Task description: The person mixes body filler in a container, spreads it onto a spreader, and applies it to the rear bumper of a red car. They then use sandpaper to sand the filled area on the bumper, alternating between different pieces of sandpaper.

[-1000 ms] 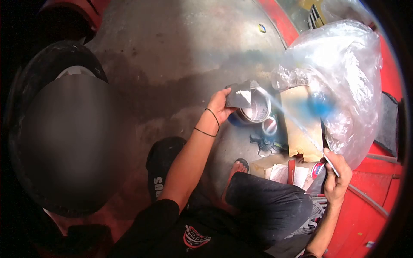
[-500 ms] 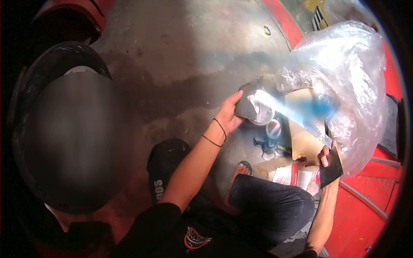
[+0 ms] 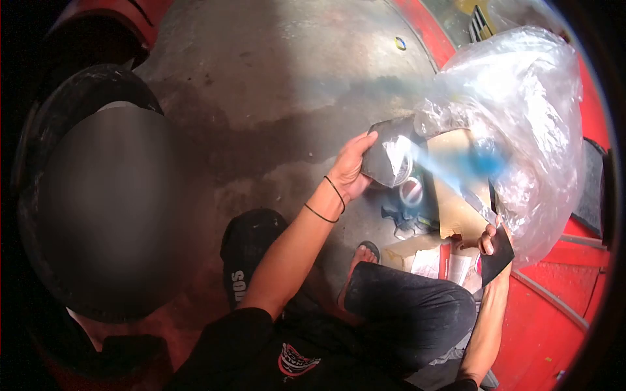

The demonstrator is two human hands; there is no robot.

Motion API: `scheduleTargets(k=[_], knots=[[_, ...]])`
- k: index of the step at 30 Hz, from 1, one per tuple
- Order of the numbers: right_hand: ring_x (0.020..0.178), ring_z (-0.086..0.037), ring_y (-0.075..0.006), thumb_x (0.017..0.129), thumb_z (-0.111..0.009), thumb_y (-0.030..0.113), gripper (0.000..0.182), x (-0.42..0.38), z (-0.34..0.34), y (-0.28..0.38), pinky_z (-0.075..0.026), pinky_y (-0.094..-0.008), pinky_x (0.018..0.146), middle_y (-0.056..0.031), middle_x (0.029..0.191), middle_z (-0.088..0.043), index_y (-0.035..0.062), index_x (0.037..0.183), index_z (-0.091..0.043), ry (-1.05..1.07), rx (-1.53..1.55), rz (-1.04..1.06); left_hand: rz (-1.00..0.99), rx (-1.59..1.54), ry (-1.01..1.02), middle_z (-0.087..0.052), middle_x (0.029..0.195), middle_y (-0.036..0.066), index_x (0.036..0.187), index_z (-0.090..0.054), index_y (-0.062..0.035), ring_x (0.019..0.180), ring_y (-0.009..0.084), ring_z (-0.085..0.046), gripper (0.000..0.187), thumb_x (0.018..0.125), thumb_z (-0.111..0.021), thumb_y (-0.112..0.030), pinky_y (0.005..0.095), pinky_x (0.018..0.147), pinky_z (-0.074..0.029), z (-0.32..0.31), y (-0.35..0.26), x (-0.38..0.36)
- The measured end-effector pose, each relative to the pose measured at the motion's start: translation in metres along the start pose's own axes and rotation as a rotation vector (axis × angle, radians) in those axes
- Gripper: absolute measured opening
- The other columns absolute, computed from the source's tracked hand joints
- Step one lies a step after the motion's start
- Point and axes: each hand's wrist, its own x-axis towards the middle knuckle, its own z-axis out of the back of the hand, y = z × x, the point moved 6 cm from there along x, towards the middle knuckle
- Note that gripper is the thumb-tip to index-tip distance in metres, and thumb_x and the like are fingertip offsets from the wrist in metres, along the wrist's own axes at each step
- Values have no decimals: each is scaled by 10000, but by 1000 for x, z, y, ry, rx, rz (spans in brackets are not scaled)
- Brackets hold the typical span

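My left hand (image 3: 355, 171) is closed on the edge of a dark, flat plate (image 3: 379, 163) with a pale, shiny smear on its face. My right hand (image 3: 488, 238), lower right, is closed around a dark, flat, angular piece (image 3: 499, 255). From the same hand a narrow, pale strip like a blade (image 3: 479, 206) points up toward the plate; its far end is lost in a bluish blur. Just below the plate sits a round container (image 3: 411, 191) with a white and dark reddish top. Crumpled blue-grey cloth or plastic (image 3: 409, 221) lies beneath it.
A large clear plastic bag (image 3: 544, 124) bulges at right beside brown cardboard (image 3: 453, 212). Red-and-white printed papers (image 3: 450, 264) lie near my knee. Red panels (image 3: 554, 313) border the right. A large dark round object (image 3: 111, 215) fills the left. A small roll (image 3: 400, 43) lies on the concrete floor (image 3: 261, 117).
The plate in my left hand has tilted, and the bright glare on it has faded. My right hand, still holding the dark piece, has shifted slightly left.
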Motion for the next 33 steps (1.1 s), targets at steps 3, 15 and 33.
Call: scheduleTargets(k=[3,15,33], knots=[[562,-501,-114,1162,-584,262,265,-9,2,11,-410,-276,576,-31,902,-626,96,1355,-658,-95,-20,4,0,78,-21,-749,1327,161,1420,-623,16,1194,261,-760,382,1126,-643,-227,449,1053,-633,-7,-4,-3],[530,-443,-100,1114,-684,278,320,-22,29,52,-415,-280,587,-13,875,-607,107,1384,-661,-201,-114,104,82,138,-124,-744,1334,172,1407,-625,40,1171,264,-766,367,1122,-634,-191,429,1044,-636,27,18,0],[1084,-727,-197,1119,-660,329,512,105,-130,-19,-558,-365,1010,-131,1253,-777,-74,1434,-644,30,-1315,221,41,5,-256,-783,1207,101,1256,-707,-20,1096,246,-753,281,1102,-654,-249,452,1020,-599,57,10,-24]])
